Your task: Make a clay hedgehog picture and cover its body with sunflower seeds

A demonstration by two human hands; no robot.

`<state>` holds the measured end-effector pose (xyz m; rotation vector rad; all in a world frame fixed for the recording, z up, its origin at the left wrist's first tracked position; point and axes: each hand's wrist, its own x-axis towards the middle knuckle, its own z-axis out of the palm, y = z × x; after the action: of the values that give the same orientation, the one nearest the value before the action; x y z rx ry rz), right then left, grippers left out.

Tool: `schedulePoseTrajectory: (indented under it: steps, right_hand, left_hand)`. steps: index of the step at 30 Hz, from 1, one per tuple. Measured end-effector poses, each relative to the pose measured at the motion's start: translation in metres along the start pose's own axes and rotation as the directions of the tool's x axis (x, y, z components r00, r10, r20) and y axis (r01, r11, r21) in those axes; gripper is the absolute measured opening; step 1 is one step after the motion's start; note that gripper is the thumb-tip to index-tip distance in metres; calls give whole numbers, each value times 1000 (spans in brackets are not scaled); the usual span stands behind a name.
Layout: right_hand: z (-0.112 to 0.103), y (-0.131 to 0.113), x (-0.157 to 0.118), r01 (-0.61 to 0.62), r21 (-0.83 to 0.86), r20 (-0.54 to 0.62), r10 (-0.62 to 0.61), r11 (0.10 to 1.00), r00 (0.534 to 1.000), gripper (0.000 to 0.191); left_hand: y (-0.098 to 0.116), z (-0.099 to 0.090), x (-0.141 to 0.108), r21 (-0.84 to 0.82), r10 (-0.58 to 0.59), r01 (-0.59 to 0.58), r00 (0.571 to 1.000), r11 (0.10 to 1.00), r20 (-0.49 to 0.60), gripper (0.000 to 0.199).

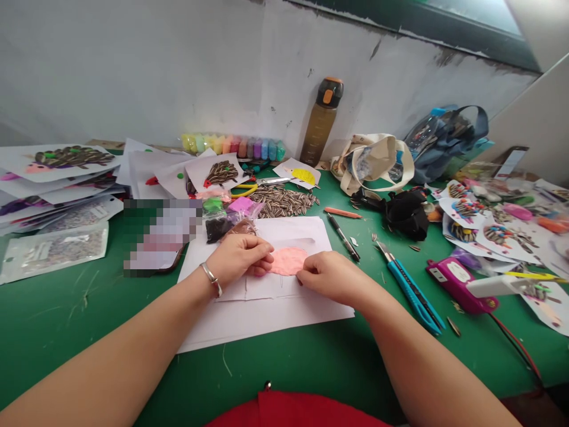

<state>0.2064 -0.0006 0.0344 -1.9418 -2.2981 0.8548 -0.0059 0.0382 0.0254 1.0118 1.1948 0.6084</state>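
Note:
A flat, roughly oval patch of pink modelling clay [290, 261] lies on a small white sheet [258, 290] over larger white paper [311, 314]. My left hand [242, 256], with a metal bracelet at the wrist, is at the patch's left edge, its thumb and fingers curled together. At the right edge is my right hand [331, 274], its fingers folded and its fingertips pressed against the clay's rim. Pencil-like lines show on the sheet below the clay. Fingers partly hide both ends of the patch.
Behind the paper lie sunflower seeds [287, 201] and bags of black clay [217, 228]. To the right are a black pen [343, 237], a blue cutter [413, 290] and a magenta glue-gun-like device [462, 284]. A phone [162, 237] lies left; a bottle [322, 121] stands behind.

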Motion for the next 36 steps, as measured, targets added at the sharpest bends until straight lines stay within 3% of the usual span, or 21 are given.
schedulePoseTrajectory:
  steps: [6, 12, 17, 23, 36]
  right_hand:
    - [4, -5, 3, -6, -97, -8, 6, 995, 1000, 25]
    - [-2, 1, 5, -25, 30, 51, 24, 999, 998, 27]
    - [0, -1, 6, -9, -43, -8, 8, 999, 1000, 23]
    - [-3, -2, 5, -6, 5, 41, 6, 1000, 999, 26]
    - [-3, -4, 4, -17, -33, 27, 18, 999, 999, 26]
  left_hand:
    - [0, 1, -1, -1, -1, 1, 1000, 1000, -7, 35]
    - [0, 1, -1, 2, -12, 12, 1000, 1000, -11, 34]
    - [-1, 1, 0, -6, -8, 8, 1000, 1000, -2, 34]
    - [1, 1, -1, -4, -14, 13, 1000, 1000, -12, 33]
    - [2, 2, -2, 1, -15, 15, 1000, 1000, -20, 31]
